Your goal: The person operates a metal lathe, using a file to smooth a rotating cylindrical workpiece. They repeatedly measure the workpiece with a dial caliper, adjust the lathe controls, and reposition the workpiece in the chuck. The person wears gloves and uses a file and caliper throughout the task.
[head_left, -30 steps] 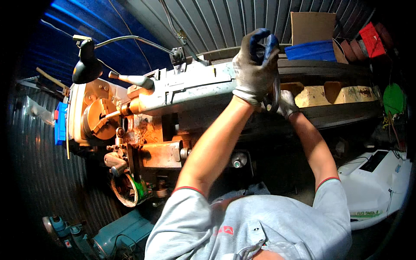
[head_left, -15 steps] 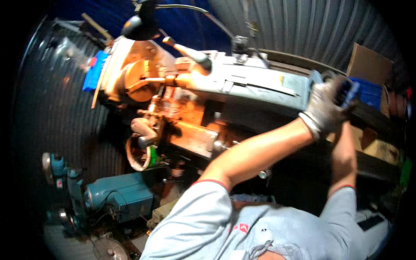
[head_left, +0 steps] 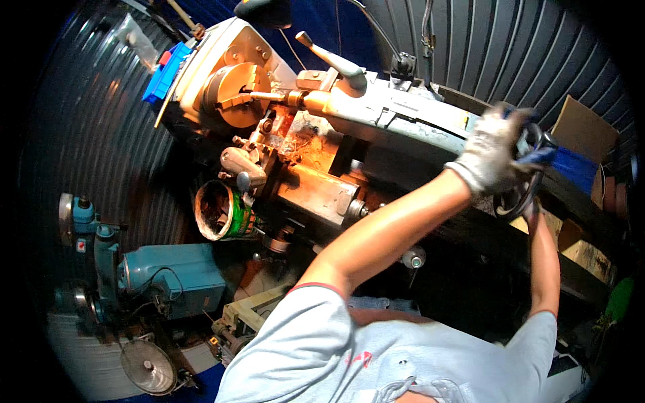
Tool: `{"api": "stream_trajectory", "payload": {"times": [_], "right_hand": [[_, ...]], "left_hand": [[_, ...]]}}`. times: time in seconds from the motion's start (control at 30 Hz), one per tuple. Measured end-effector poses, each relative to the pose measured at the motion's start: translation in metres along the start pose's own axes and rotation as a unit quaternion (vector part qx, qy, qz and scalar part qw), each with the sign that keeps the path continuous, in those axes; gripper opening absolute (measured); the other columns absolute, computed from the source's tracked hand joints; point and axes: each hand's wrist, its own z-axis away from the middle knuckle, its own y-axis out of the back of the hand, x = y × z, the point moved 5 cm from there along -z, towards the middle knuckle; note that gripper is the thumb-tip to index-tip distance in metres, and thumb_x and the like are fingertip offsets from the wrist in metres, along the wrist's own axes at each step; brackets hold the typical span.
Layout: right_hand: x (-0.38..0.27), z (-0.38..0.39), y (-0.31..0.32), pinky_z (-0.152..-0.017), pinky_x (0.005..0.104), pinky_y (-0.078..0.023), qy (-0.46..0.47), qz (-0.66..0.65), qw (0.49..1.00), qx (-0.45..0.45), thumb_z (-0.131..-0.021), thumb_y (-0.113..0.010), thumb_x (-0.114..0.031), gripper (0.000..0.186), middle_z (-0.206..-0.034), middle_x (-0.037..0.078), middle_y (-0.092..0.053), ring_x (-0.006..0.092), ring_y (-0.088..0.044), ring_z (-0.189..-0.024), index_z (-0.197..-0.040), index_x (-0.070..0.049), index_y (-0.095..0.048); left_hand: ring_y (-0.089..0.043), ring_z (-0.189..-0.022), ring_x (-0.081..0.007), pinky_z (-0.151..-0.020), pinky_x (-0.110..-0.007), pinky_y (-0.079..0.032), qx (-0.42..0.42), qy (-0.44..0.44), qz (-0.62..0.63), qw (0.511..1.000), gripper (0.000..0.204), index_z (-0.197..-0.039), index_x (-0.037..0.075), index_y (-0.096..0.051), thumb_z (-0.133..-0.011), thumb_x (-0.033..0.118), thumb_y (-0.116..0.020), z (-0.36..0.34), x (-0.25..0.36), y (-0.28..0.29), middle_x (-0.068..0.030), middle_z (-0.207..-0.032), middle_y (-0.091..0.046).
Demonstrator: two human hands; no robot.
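Observation:
My left hand, in a pale, stained work glove, is at the right end of a lathe's tailstock. Its fingers are closed round a dark handwheel, whose rim curves below the glove. From the lower right my right forearm reaches up to the same wheel. My right hand is mostly lost behind the wheel and in dark blur, so its fingers cannot be read. At the tailstock's other end, a slim bar runs between it and the round chuck.
The lathe's carriage lies below the tailstock, under warm light. A green-sided bucket holding dark bits hangs or stands beside it. A blue motor sits lower left, a blue tray by the headstock, cardboard at right.
The whole view has swung, and the lathe sits further right in it. My left hand has shifted left against the machine, and more of the handwheel's rim now shows below it.

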Motion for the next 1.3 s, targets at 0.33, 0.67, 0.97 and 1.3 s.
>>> {"api": "stream_trajectory", "payload": {"times": [0.33,0.67,0.97,1.3], "right_hand": [[-0.018,0.07,0.034,-0.097,0.0371,-0.047,-0.034,-0.078,0.996,-0.027,-0.095,-0.06,-0.017,0.029,-0.117,0.011,-0.065,0.0235,-0.061,-0.106,-0.12,-0.003,-0.063],[-0.066,0.069,0.05,-0.092,0.0343,-0.049,-0.102,-0.301,0.945,-0.072,-0.087,-0.07,-0.007,0.025,-0.108,0.008,-0.067,0.0177,-0.061,-0.098,-0.112,-0.004,-0.067],[-0.026,0.0,0.071,-0.086,0.0357,-0.052,0.037,0.164,0.986,-0.002,-0.086,-0.071,-0.013,0.029,-0.1,0.011,-0.069,0.0218,-0.064,-0.093,-0.111,0.0,-0.065],[0.008,-0.075,0.074,-0.088,0.0438,-0.05,0.047,0.225,0.972,0.038,-0.086,-0.068,-0.011,0.026,-0.113,0.021,-0.066,0.0352,-0.062,-0.104,-0.111,-0.005,-0.068]], "left_hand": [[-0.063,-0.1,-0.0331,-0.09,-0.042,-0.049,0.14,0.066,-0.184,0.971,0.031,-0.115,0.006,-0.065,-0.088,0.019,-0.073,0.099,-0.082,0.17,-0.016,-0.104,-0.066],[-0.066,-0.1,-0.034,-0.088,-0.042,-0.054,-0.033,0.161,-0.048,0.985,0.037,-0.119,0.004,-0.064,-0.084,0.009,-0.074,0.198,-0.018,0.181,-0.0171,-0.111,-0.066],[-0.066,-0.105,-0.0318,-0.092,-0.039,-0.053,-0.098,0.279,0.002,0.955,0.044,-0.125,0.007,-0.063,-0.083,0.012,-0.076,0.292,0.006,0.185,-0.0158,-0.115,-0.066],[-0.067,-0.098,-0.0248,-0.09,-0.035,-0.052,-0.04,0.442,-0.043,0.895,0.024,-0.111,0.003,-0.069,-0.088,0.012,-0.069,0.369,0.032,0.197,-0.0135,-0.107,-0.07]]}}
